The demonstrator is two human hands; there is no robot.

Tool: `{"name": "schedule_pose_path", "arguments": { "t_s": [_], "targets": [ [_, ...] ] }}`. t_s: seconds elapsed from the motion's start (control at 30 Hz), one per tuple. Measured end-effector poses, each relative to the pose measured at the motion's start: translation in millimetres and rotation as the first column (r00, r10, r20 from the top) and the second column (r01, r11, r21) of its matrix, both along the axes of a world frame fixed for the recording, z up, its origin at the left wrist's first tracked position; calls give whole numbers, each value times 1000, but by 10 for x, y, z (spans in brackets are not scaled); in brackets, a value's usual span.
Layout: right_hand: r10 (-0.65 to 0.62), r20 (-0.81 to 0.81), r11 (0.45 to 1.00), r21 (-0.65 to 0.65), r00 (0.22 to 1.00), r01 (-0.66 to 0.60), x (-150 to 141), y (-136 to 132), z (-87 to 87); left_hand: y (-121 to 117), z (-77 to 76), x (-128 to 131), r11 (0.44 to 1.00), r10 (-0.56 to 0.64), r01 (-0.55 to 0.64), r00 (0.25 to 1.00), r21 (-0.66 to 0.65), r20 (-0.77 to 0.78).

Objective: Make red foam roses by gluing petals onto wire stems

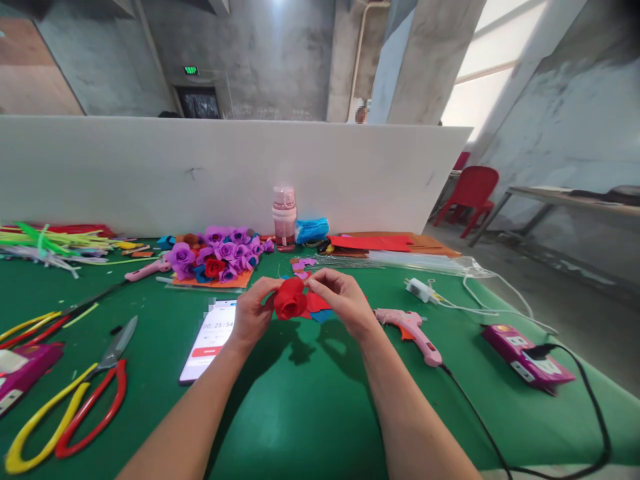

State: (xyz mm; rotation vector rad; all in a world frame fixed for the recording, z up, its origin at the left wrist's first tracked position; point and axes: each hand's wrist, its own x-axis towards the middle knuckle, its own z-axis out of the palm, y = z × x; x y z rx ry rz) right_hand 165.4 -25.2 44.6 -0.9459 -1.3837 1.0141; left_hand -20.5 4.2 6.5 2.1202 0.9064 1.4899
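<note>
the green desk [295,427] bears scissors [107,365] by its near left corner and purple flowers [227,251] toward its far edge; above its middle, the left hand [251,312] and right hand [346,301] pinch a red flower [291,299].

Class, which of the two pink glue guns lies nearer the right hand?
The glue gun immediately right of the right hand; the other gun lies left, beside the purple flowers.

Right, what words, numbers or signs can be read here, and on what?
"00:25:54": lit screen of the flat phone.
Too small or blurred: its other text, green lit wall sign, faint grey wall writing, labels on two magenta boxes.
</note>
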Motion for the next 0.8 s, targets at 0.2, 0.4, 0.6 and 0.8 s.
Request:
{"name": "schedule_pose_path", "arguments": {
  "t_s": [0.2, 0.4, 0.6, 0.8],
  "targets": [
    [-77, 218, 990, 131, 973, 49, 57, -24, 22, 35, -23, -19, 999, 31, -31, 1000, 44, -1],
    [-102, 301, 977, 210, 948, 39, -1, -42, 14, 40, -37, -23, 997, 60, -59, 998, 43, -16],
    [-55, 321, 989, 146, 946, 8, -54, -43, -13, 57, -59, -24, 991, 64, -55, 995, 122, -70],
    [-24, 313, 994, 108, 949, -10, -43, -18, -61, 48, -74, -15, 989, 59, -46, 994, 139, -92]
  ]
}}
